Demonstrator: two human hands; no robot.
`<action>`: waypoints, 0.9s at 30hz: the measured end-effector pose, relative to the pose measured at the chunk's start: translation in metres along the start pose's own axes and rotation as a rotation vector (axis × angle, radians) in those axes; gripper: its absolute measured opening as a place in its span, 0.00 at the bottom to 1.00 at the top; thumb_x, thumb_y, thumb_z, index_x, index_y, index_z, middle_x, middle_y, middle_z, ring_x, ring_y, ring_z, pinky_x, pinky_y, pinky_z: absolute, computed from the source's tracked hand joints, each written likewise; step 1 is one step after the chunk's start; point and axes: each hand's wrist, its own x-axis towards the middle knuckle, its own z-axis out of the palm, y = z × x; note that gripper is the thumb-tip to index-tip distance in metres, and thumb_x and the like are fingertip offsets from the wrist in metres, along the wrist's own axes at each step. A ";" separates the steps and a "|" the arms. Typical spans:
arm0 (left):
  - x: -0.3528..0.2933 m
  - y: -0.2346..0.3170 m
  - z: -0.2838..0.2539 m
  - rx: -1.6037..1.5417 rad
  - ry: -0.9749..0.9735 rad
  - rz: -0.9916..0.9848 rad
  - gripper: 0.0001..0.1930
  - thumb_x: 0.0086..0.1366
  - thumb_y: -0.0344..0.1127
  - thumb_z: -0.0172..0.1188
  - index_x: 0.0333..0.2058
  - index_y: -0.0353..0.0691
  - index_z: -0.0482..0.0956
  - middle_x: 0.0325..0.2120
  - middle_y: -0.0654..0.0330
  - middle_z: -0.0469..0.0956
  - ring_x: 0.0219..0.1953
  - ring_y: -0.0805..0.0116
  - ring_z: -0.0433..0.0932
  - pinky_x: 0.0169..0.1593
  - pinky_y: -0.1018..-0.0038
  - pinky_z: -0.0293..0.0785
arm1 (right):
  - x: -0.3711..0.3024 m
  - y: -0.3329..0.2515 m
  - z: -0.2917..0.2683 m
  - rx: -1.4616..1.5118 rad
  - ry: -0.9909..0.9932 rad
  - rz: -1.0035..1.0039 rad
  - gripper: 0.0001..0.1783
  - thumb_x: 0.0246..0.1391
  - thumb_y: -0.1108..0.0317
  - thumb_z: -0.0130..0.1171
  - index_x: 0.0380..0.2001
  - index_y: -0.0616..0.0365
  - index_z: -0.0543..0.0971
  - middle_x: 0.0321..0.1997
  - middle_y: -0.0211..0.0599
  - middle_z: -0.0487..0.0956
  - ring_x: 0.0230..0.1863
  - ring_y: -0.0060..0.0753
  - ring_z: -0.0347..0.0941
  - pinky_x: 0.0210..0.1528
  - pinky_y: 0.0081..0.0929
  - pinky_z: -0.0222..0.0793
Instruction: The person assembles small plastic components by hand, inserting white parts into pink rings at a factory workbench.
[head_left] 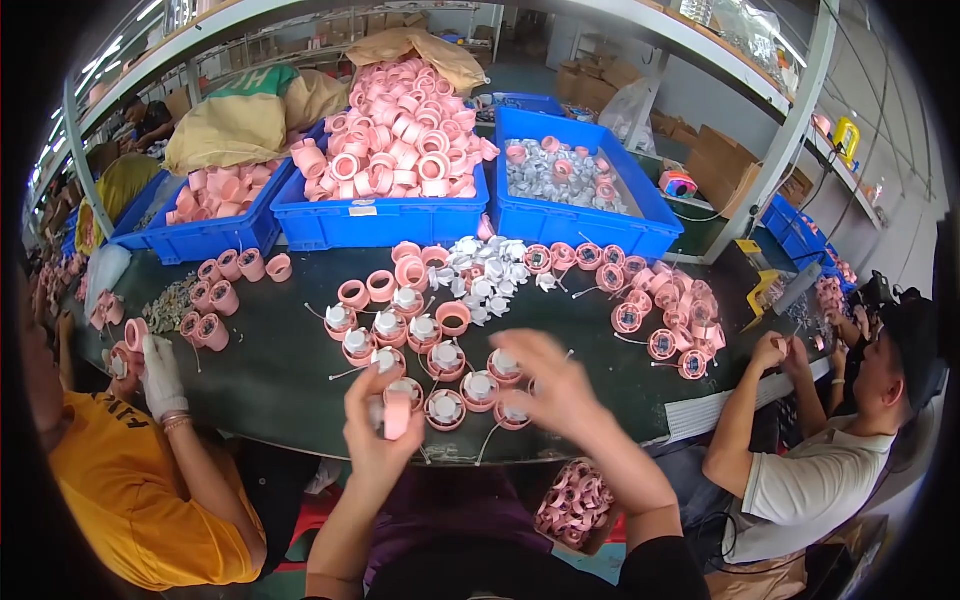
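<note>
My left hand point(372, 425) is closed around a small pink plastic ring-shaped housing point(397, 413), held up at the table's near edge. To its right, my right hand point(548, 385), blurred by motion, hovers with fingers apart over pink housings and seems to hold nothing. Between and beyond my hands stand several pink housings with white fan wheels inside point(446, 360), thin wires sticking out. Behind them lie several pink housings without a wheel point(453, 318) and a heap of loose white fan wheels point(487, 275).
Blue bins of pink housings point(380, 228) and of loose white parts point(590, 228) line the table's point(270, 370) far side. Housings with circuit boards point(662, 344) lie right. A gloved co-worker's hand point(162, 380) works at left; another person point(825, 450) sits right. Below stands a box of pink parts point(577, 503).
</note>
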 end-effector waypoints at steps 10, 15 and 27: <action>0.014 -0.026 -0.058 1.215 -0.258 0.119 0.34 0.53 0.44 0.60 0.56 0.41 0.59 0.49 0.51 0.64 0.54 0.51 0.60 0.56 0.41 0.50 | -0.047 0.197 -0.057 -0.803 0.158 0.649 0.38 0.38 0.49 0.64 0.47 0.64 0.65 0.40 0.52 0.74 0.34 0.51 0.75 0.32 0.43 0.73; 0.083 -0.017 0.026 0.789 -0.352 0.253 0.23 0.54 0.35 0.59 0.49 0.39 0.67 0.45 0.48 0.68 0.51 0.52 0.64 0.54 0.58 0.61 | -0.030 0.177 -0.044 -0.669 0.009 0.599 0.29 0.34 0.53 0.67 0.36 0.63 0.72 0.40 0.51 0.72 0.37 0.50 0.74 0.35 0.40 0.73; 0.135 -0.121 0.166 0.815 -0.564 0.545 0.08 0.53 0.29 0.51 0.31 0.32 0.72 0.32 0.48 0.73 0.39 0.53 0.72 0.42 0.64 0.70 | -0.015 0.102 -0.008 0.625 0.287 0.467 0.21 0.52 0.67 0.57 0.45 0.62 0.63 0.35 0.37 0.74 0.32 0.20 0.72 0.31 0.17 0.67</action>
